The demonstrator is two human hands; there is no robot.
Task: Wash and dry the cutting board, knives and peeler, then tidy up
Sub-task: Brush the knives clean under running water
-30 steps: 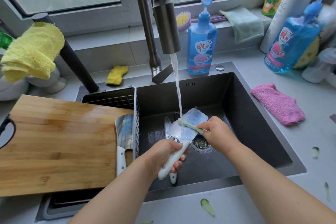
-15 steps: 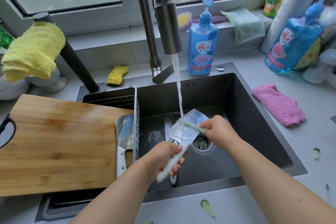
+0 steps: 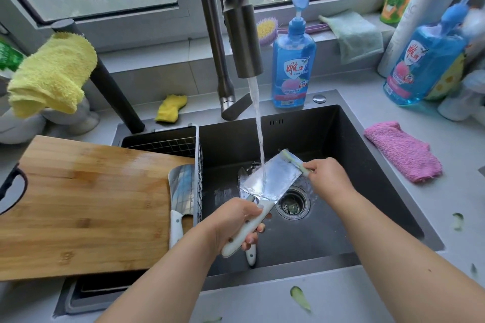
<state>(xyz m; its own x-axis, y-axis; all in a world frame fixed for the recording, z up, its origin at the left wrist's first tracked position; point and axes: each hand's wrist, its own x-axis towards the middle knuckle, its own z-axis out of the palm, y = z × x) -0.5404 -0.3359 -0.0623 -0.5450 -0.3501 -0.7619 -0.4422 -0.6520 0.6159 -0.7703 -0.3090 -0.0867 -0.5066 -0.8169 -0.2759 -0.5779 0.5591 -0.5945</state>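
I have the broad steel cleaver with the white riveted handle (image 3: 271, 179) held over the dark sink (image 3: 380, 178), blade tilted up and away, and the stream from the tall grey tap (image 3: 242, 34) lands on the middle of its flat. My left hand (image 3: 236, 220) grips the handle, fingers wrapped fully round it; my right hand (image 3: 328, 176) pinches the pale green brush (image 3: 295, 162), fingers closed narrow on its shaft. A second ago that brush lay across the middle of the blade near the water — now it sits up at the far top corner, so the scrub has travelled the length of the flat, and I judge this side nearly done, with the other face and the rinse to follow. Under the cleaver a second white-handled knife (image 3: 249, 252) lies on the sink floor beside the round drain (image 3: 292, 203), unwashed as far as I can tell. To the left, another steel cleaver (image 3: 182, 191) leans against the wire basket (image 3: 183, 139), resting on the wet bamboo cutting board (image 3: 86, 204) that bridges the sink's edge. I cannot find the peeler. Further out on the grey desk (image 3: 262, 301) lie green peel scraps (image 3: 300, 297), a pink cloth (image 3: 404, 152) — handy for drying — and a blue soap bottle (image 3: 294, 60) behind the sink.
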